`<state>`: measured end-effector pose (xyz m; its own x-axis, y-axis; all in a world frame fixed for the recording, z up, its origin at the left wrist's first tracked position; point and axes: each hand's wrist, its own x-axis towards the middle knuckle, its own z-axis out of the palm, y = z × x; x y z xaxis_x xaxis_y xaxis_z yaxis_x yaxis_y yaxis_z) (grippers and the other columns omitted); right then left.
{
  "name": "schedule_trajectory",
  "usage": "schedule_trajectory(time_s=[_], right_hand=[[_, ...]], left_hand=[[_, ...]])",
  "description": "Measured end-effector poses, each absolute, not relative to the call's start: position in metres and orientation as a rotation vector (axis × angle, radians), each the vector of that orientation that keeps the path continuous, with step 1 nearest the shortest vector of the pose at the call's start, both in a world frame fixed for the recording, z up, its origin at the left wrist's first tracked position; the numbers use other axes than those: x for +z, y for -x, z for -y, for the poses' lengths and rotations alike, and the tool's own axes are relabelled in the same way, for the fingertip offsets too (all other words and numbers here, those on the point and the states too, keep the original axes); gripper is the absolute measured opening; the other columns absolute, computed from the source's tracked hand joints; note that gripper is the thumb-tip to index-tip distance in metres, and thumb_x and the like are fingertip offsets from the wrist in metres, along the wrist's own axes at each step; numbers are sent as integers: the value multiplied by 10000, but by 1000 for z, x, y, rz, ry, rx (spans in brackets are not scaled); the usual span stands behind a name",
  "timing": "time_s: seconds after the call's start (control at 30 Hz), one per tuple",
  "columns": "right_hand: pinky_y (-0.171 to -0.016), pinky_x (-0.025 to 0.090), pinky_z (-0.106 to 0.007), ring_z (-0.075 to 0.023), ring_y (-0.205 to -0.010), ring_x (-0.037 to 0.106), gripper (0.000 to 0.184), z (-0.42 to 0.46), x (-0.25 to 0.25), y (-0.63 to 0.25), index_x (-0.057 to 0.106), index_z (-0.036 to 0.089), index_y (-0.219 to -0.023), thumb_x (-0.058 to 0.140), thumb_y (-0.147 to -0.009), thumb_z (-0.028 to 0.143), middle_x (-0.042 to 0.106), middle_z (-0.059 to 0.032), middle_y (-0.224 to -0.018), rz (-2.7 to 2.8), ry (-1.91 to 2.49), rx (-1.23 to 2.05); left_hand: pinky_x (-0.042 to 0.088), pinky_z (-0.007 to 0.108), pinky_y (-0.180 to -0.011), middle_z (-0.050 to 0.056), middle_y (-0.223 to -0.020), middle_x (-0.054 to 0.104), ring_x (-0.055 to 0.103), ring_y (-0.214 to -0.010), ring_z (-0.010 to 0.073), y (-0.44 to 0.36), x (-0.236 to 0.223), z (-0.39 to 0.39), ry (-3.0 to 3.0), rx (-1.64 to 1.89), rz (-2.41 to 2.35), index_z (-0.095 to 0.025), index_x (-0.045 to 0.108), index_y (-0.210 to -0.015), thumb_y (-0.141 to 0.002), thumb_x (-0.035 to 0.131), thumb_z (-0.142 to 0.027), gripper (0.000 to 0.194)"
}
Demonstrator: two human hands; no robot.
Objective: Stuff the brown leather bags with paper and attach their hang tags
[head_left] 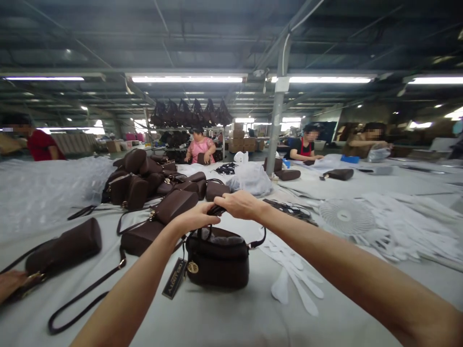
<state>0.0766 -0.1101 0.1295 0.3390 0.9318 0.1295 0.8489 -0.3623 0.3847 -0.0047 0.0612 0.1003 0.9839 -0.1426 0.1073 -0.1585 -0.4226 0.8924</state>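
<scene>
A small dark brown handbag [219, 262] stands upright on the table in front of me, its top open with pale filling showing inside. A black hang tag [175, 278] and a round gold charm [193, 267] hang at its left side. Above the bag, my right hand [240, 204] is closed round the gathered dark strap [216, 210]. From the left, my left hand [197, 217] pinches the same strap, thumb below and fingers on top. The strap runs down at the bag's right side to a metal ring. My fingers partly hide the bunched strap.
A heap of brown handbags [139, 178] lies back left beside bubble wrap [47, 193]. At far left, another person's hand [12, 284] touches a brown bag [65, 246]. White cut-out strips [300, 274] and a round fan guard [343, 217] lie right. A post [278, 111] rises behind; co-workers sit beyond.
</scene>
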Motion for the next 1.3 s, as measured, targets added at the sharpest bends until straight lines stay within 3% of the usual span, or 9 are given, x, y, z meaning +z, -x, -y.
schedule_trajectory(time_s=[0.27,0.4,0.5,0.57,0.67,0.8,0.93,1.03,1.3], right_hand=[[-715,441,-295,-245,-909,630,311,126,134,-89,445,186,-1267,403,-960,207,633,-104,-1062,-1668,-2445,447],[-842,440,-296,-235,-1076,558,816,164,117,-99,210,164,-1450,663,-824,426,472,-146,-1351,-1885,-2702,562],[-814,439,-281,-183,-933,589,445,217,85,-109,451,107,-1296,429,-957,393,600,-122,-1159,-1515,-3124,584],[-766,437,-282,-177,-817,603,345,257,53,-109,624,123,-1048,321,-980,274,666,-81,-896,-1223,-3174,232],[-749,443,-247,-179,-832,633,173,305,-5,-92,703,182,-887,568,-806,111,696,-47,-885,-1329,-2971,-321],[-804,457,-282,-216,-1002,617,412,336,-63,-61,657,267,-1126,574,-771,77,602,-71,-1217,-1437,-2876,-454],[-795,466,-297,-231,-1021,603,273,341,-75,-58,684,243,-1006,586,-784,119,546,-82,-1270,-1384,-2890,-390],[-772,465,-287,-248,-1078,579,387,338,-68,-65,638,277,-1121,632,-764,127,448,-80,-1398,-1467,-2802,-349],[-722,442,-260,-207,-939,609,320,299,-77,-60,659,261,-1088,641,-786,155,600,-58,-1188,-1596,-2887,-383]], left_hand=[[445,209,-516,-8,-606,577,582,-558,144,9,92,-49,-1856,-71,136,-161,568,-831,-747,635,-209,117],[392,179,-402,-52,-570,480,459,-427,82,8,84,-51,-1701,-122,40,-172,525,-795,-727,675,-215,171],[322,147,-360,-55,-562,442,386,-406,54,8,83,-56,-1646,-150,-55,-170,510,-765,-741,684,-241,190],[311,141,-362,-57,-555,426,366,-407,46,8,83,-58,-1622,-162,-82,-169,497,-754,-753,676,-248,196],[310,140,-376,-63,-562,419,360,-421,41,6,78,-58,-1584,-180,-76,-172,469,-757,-749,686,-267,237],[310,140,-388,-69,-575,419,363,-435,38,1,68,-53,-1607,-210,-78,-172,448,-775,-730,711,-303,297],[307,151,-393,-73,-571,412,359,-430,40,-1,65,-48,-1648,-216,-75,-177,449,-798,-724,713,-332,315],[287,153,-393,-74,-567,409,360,-427,42,0,68,-46,-1679,-212,-82,-182,435,-785,-729,706,-346,321],[294,160,-404,-74,-586,413,369,-438,42,6,70,-43,-1688,-207,-94,-182,431,-770,-725,713,-378,346]])
